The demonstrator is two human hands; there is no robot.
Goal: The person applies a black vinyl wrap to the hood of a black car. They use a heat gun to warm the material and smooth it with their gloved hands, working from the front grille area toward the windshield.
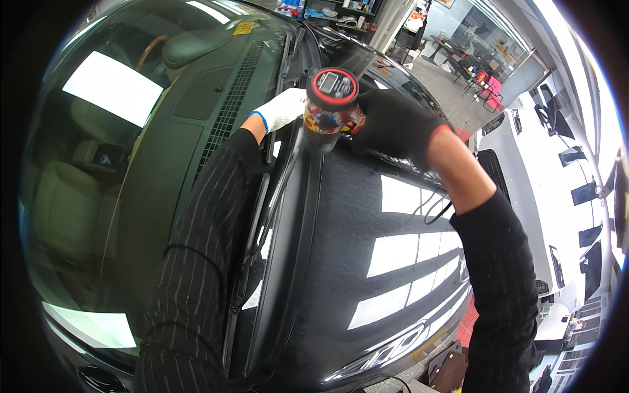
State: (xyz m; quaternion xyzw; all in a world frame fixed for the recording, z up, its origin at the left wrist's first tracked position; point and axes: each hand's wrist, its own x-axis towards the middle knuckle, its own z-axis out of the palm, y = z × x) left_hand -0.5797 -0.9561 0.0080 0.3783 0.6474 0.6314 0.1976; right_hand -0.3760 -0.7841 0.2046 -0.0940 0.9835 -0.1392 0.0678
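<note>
My right hand (396, 128), in a black glove with a red cuff, is closed round the handle of a heat gun (324, 121). The gun has a red ring and a small display on its back end, and stickers cover its body. Its dark nozzle points down toward the rear edge of the black car hood (347, 216). Close by on the left is my left hand (283, 111), in a white glove with a blue cuff, by the base of the windshield. The gun hides its fingers.
The windshield (131, 196) curves along the left, with a wiper arm (252, 242) at its base. A thin black cord (436, 208) loops over the hood below my right hand. A white car (524, 196) stands to the right. Shelves (350, 16) and chairs (491, 92) are farther back.
</note>
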